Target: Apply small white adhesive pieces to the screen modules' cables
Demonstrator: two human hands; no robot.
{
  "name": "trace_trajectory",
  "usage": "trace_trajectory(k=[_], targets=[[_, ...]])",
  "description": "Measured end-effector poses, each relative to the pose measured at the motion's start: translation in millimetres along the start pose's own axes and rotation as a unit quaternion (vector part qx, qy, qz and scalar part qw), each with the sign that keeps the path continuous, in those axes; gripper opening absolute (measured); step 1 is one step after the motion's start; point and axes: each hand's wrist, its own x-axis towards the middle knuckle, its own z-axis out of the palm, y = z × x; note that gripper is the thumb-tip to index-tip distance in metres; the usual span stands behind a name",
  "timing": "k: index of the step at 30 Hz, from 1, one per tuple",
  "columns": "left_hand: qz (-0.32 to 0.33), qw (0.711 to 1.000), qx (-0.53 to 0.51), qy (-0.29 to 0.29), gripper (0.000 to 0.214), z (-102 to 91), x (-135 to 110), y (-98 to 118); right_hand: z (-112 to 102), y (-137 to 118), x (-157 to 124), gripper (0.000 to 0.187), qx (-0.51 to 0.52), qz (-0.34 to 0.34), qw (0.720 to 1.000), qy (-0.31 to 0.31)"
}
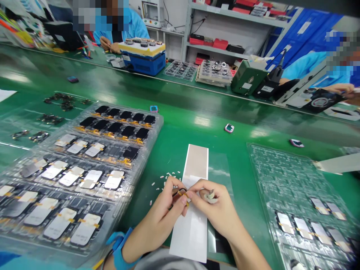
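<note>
My left hand (159, 217) grips a small display panel (177, 195) with a dark edge and orange flex cable, mostly hidden by the fingers. At the panel's right edge, my right hand (218, 210) is closed in a pinch; whatever its fingertips hold is too small to make out. A pale, greyish piece (209, 195) is tucked into the curled fingers of that hand. Beneath both hands lies a long white strip sheet (191, 232) with a beige section (197, 159) at its far end. Small white bits (161, 183) are scattered beside the left hand.
On the left, a clear tray (157, 122) holds rows of display panels. Another clear tray (270, 176) with several panels lies to the right. Small watch-like pieces (229, 128) sit on a green belt. Across it, two people in blue work near a blue box (149, 63).
</note>
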Motion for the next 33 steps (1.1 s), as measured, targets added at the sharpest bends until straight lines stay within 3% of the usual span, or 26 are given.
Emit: trace_trajectory(k=[8,13,15,17,19,21,23,28,33], targets=[[-0.012,1.000,0.001,0.002,0.024,1.1,0,0,0,0,-1,0.018,-0.009,0.009,1.000,-0.004],[-0.020,1.000,0.002,0.008,0.024,-0.1,1,-2,2,5,-2,0.024,0.021,0.053,0.998,-0.026],[-0.016,1.000,0.019,0.013,0.022,-0.6,1,-2,-1,7,-2,0.026,0.027,0.037,0.999,-0.025],[-0.008,0.998,0.051,0.023,0.019,-0.6,2,-1,-9,8,-1,0.031,0.008,0.000,1.000,0.013],[0.008,0.992,0.122,0.032,0.016,0.0,3,3,-18,11,1,0.039,-0.027,-0.038,0.995,0.088],[0.043,0.972,0.231,0.026,0.013,1.7,4,7,-26,16,4,0.042,-0.048,-0.050,0.985,0.155],[0.087,0.936,0.340,0.002,0.013,4.2,6,10,-29,23,8,0.040,-0.045,-0.041,0.981,0.185],[0.124,0.852,0.506,-0.048,0.014,9.9,10,8,-21,39,16,0.033,-0.005,-0.014,0.986,0.164],[0.119,0.814,0.565,-0.070,0.017,10.0,14,4,-10,49,20,0.036,0.039,0.001,0.985,0.170]])
